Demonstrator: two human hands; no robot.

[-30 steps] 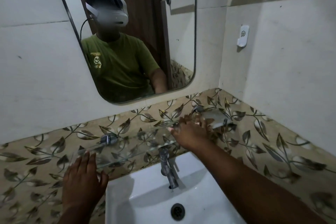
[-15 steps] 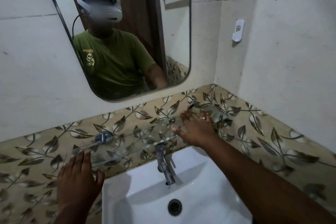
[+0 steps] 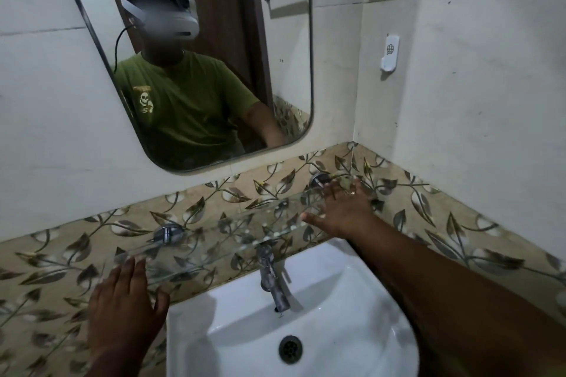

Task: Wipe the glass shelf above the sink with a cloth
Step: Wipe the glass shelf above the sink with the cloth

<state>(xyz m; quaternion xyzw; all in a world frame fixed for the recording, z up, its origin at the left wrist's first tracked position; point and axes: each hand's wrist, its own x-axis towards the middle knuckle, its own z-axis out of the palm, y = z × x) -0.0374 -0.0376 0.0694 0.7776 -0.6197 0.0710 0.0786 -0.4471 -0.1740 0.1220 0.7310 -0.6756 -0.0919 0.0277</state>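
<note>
The clear glass shelf (image 3: 232, 229) runs along the leaf-patterned tile band above the white sink (image 3: 352, 330), held by two chrome brackets (image 3: 167, 232) (image 3: 318, 179). My right hand (image 3: 343, 208) lies flat on the shelf's right end, fingers spread toward the wall, a ring on one finger. No cloth shows under or around it. My left hand (image 3: 125, 306) is open with its fingertips at the shelf's left front edge.
A chrome faucet (image 3: 271, 275) stands just under the shelf's middle. A mirror (image 3: 214, 70) hangs above and shows a person in a green shirt. The right wall meets the shelf end at the corner and carries a white hook (image 3: 389, 52).
My right hand has slid a little to the right along the shelf, toward the corner. My left hand has stayed at the left edge.
</note>
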